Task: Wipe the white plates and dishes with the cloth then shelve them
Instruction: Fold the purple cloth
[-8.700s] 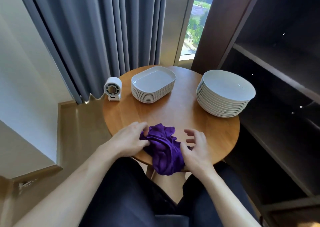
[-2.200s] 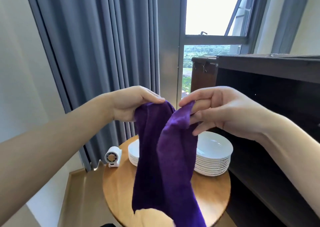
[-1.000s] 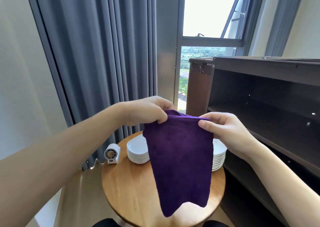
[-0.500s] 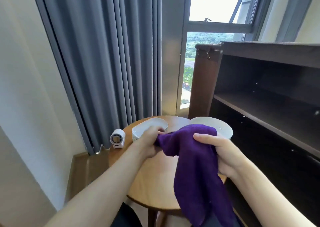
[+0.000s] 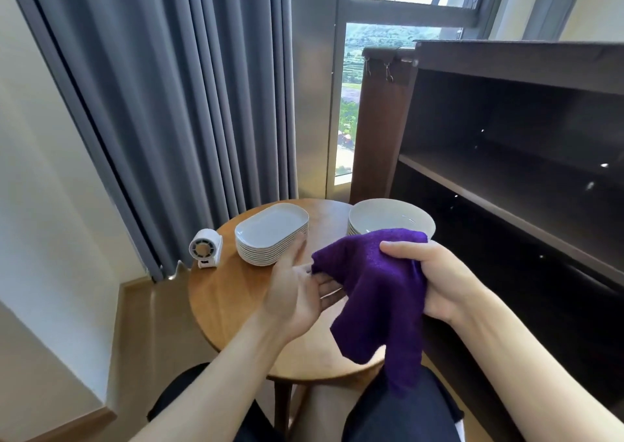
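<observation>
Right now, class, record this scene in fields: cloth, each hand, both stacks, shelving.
right hand: grips the purple cloth
left hand: open, palm up, fingers at the cloth's edge
rectangular dishes: stacked on the round table, left
round plates: stacked on the table, right
shelf unit: dark, beside the table

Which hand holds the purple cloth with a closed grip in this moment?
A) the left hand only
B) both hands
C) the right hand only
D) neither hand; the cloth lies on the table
C: the right hand is curled round the purple cloth with its thumb on top, while the left hand is open, palm up, with straight fingers at the cloth's edge.
</observation>
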{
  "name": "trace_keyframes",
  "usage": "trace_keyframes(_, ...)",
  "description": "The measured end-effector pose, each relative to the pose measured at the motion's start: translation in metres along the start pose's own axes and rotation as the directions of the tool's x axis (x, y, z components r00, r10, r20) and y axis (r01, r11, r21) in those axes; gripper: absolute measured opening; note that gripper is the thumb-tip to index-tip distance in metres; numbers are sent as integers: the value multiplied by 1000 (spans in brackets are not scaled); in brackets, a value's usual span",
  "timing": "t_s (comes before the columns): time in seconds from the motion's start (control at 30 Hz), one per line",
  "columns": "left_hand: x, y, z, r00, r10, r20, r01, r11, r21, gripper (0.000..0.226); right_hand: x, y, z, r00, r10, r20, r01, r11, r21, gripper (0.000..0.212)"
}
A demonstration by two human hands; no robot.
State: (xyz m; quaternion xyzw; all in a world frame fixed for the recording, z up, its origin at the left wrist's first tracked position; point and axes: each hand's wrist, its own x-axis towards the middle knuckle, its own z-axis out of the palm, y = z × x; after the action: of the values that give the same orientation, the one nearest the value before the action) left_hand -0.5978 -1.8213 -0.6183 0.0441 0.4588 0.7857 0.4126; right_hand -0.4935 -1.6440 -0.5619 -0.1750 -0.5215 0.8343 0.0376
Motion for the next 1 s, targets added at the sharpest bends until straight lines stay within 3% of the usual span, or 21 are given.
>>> trace_keyframes(0.07,-3,-1,0,998,-38,51,34,997,72,56,3,5,-1,1000,-2,-11,2,1000,-10,48)
trace_keyframes(0.17,-4,-2,-1,998,-45,-54,56,976,211,90,6,10,-1,1000,8,-2,-8,998,-59,27)
trace_keyframes(0.23,-6,11,-5,990,13,-142,39,933,359,103,7,10,-5,999,45,-26,-49,977,-206,23)
trace_keyframes(0.33,-12,41,-7,981,83,-177,70,696,714,74,8,10,-15,992,104,-71,-125,869,-479,21)
trace_keyframes(0.4,-16,59,-2,989,44,-138,85,596,799,57,8,13,-16,988,106,-112,-151,803,-576,18)
trace_keyframes(0.47,-20,74,9,996,-15,-86,82,497,864,57,9,19,-14,987,37,-158,-135,722,-678,18)
trace_keyframes(0.53,-23,84,19,998,-49,-41,53,271,961,69,12,22,-10,977,-81,-198,-107,615,-781,34)
trace_keyframes(0.63,-20,85,27,1000,-18,10,-11,-34,999,72,10,22,-4,965,-165,-203,-98,489,-867,101)
trace_keyframes(0.67,-19,84,28,999,25,32,-29,-113,993,66,9,22,-2,973,-164,-162,-73,446,-892,109)
trace_keyframes(0.7,-16,83,27,996,62,66,-54,-172,984,60,8,23,-1,979,-176,-100,-24,391,-920,100)
trace_keyframes(0.8,-10,85,23,973,136,187,-135,-323,937,37,6,24,-4,954,-296,51,116,204,-972,30)
trace_keyframes(0.87,-7,92,17,957,151,248,-180,-362,915,15,3,16,-8,934,-347,83,152,179,-972,14)
trace_keyframes(0.93,-2,100,9,951,143,275,-222,-305,926,19,3,5,-17,937,-337,91,195,291,-937,8)
trace_keyframes(0.97,1,102,3,952,150,269,-241,-179,954,15,3,0,-22,943,-320,90,227,421,-878,6)
trace_keyframes(1.0,3,103,0,949,173,265,-273,25,962,7,3,-4,-26,946,-312,84,257,569,-781,8)
